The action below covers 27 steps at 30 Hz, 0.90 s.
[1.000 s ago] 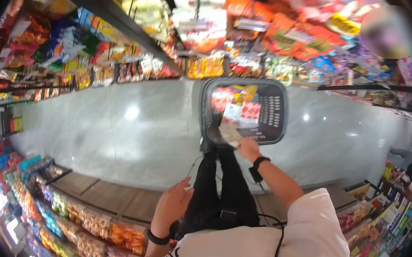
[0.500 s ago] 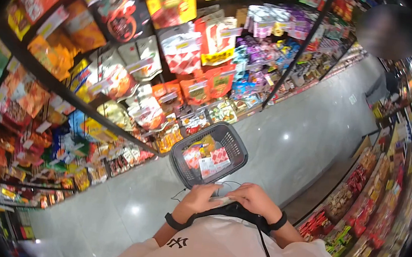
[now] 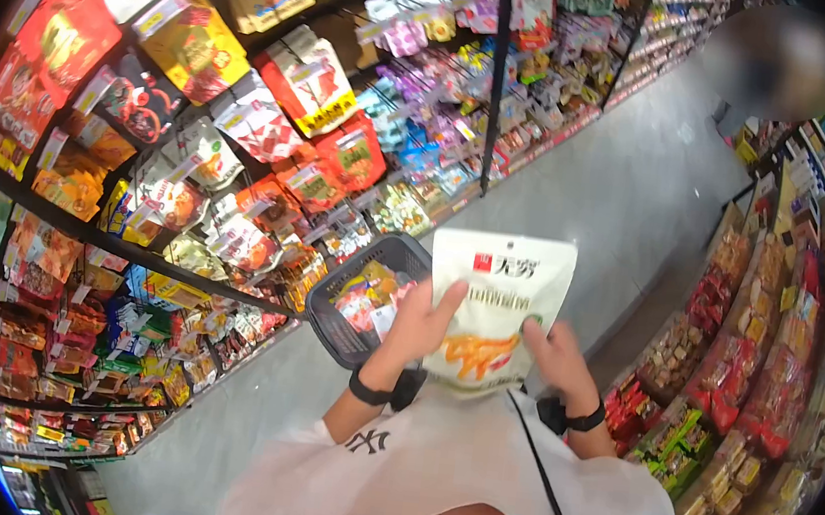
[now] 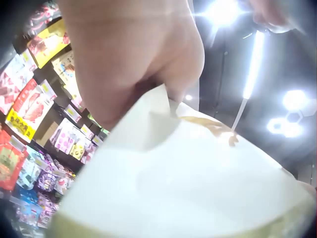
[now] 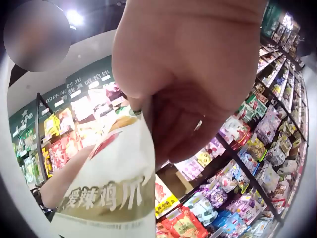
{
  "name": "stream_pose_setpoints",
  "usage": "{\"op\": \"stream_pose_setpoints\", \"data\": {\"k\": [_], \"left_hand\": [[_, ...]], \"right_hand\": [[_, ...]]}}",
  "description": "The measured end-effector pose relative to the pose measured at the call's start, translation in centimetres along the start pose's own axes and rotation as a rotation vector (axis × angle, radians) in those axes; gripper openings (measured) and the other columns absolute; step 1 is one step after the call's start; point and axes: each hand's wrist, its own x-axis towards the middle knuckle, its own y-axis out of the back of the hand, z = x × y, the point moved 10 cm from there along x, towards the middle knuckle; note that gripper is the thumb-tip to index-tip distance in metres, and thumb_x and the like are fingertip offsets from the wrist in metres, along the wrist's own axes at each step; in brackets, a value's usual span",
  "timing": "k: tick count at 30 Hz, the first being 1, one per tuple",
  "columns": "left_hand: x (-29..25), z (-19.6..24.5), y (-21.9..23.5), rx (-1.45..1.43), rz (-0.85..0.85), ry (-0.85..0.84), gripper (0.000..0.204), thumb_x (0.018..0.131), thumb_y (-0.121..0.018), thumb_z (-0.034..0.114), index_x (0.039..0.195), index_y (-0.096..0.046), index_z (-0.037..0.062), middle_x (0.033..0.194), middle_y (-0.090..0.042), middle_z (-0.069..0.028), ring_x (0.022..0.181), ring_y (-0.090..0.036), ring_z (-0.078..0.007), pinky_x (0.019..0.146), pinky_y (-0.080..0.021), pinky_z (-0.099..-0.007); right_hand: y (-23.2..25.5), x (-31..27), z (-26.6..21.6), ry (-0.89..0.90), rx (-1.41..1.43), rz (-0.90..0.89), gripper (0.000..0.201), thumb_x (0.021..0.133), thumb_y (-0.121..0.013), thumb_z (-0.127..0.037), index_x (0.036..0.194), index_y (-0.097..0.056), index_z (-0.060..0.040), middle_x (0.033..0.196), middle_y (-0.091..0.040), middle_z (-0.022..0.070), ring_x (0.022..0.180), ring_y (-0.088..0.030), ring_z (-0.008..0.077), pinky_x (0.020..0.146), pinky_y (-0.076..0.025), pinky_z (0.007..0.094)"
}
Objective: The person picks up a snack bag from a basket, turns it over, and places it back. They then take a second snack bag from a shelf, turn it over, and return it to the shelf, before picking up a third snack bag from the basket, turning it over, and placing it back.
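Note:
A white stand-up snack pouch [image 3: 488, 306], with a picture of orange-brown chicken feet near its bottom, is held up in front of the chest in the head view. My left hand [image 3: 423, 324] grips its left side, the thumb lying across the front. Its right edge is pinched by my right hand [image 3: 563, 359], thumb also at the front. In the left wrist view the pouch [image 4: 163, 168] shows a plain white face below the hand. The right wrist view has the pouch's [image 5: 119, 173] printed side, and fingers curled behind it.
A dark grey shopping basket [image 3: 321, 331] holding several packets stands on the floor [image 3: 628, 220], partly behind my left hand. Racks of hanging snack bags [image 3: 193, 48] line the left. Tiered bins of wrapped snacks [image 3: 713, 365] run along the right. A blurred person [image 3: 785, 65] is farther down the aisle.
My right hand has come up from the basket with the pouch, and both hands now hold it raised before the chest. The head view has turned toward the racks.

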Motion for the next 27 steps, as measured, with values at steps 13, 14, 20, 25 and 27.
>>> {"op": "stream_pose_setpoints", "data": {"k": [13, 14, 20, 25, 27], "left_hand": [[7.3, 2.4, -13.6, -0.075, -0.304, 0.074, 0.043, 0.102, -0.071, 0.019, 0.136, -0.058, -0.0043, 0.127, -0.071, -0.0116, 0.115, -0.065, -0.0131, 0.099, -0.052, -0.0307], [8.1, 2.6, -13.9, -0.057, -0.312, 0.071, 0.043, 0.102, -0.071, 0.020, 0.136, -0.059, -0.0040, 0.126, -0.071, -0.0116, 0.115, -0.065, -0.0130, 0.099, -0.052, -0.0306], [15.0, 2.6, -15.1, -0.044, -0.291, 0.001, 0.044, 0.101, -0.071, 0.027, 0.133, -0.061, -0.0018, 0.114, -0.076, -0.0154, 0.103, -0.072, -0.0194, 0.092, -0.055, -0.0352], [21.7, 4.5, -15.7, -0.022, -0.212, -0.172, 0.043, 0.104, -0.067, 0.026, 0.136, -0.058, -0.0004, 0.110, -0.076, -0.0164, 0.098, -0.073, -0.0207, 0.087, -0.056, -0.0365], [23.8, 4.3, -15.8, -0.018, -0.242, -0.078, 0.042, 0.105, -0.066, 0.024, 0.138, -0.057, -0.0017, 0.119, -0.074, -0.0128, 0.107, -0.067, -0.0164, 0.095, -0.052, -0.0339]], "right_hand": [[14.3, 1.4, 4.4, -0.131, 0.078, 0.259, 0.040, 0.111, -0.056, -0.031, 0.116, -0.072, 0.0062, 0.103, -0.076, 0.0035, 0.091, -0.063, 0.0058, 0.078, -0.052, 0.0255], [14.8, 2.0, 4.7, -0.136, 0.081, 0.260, 0.040, 0.111, -0.057, -0.031, 0.116, -0.072, 0.0060, 0.104, -0.076, 0.0035, 0.091, -0.063, 0.0057, 0.078, -0.052, 0.0252], [18.6, 6.3, 7.4, -0.283, 0.117, 0.275, 0.045, 0.112, -0.052, -0.033, 0.113, -0.071, 0.0071, 0.102, -0.075, 0.0034, 0.091, -0.064, 0.0067, 0.079, -0.051, 0.0262], [22.0, 12.4, 3.3, -0.156, 0.213, 0.303, 0.043, 0.110, -0.047, -0.030, 0.106, -0.070, 0.0059, 0.097, -0.073, 0.0045, 0.089, -0.063, 0.0089, 0.080, -0.047, 0.0252], [22.7, 14.8, 3.6, -0.150, 0.220, 0.284, 0.042, 0.109, -0.047, -0.030, 0.105, -0.070, 0.0056, 0.096, -0.072, 0.0050, 0.088, -0.062, 0.0093, 0.080, -0.047, 0.0252]]}}
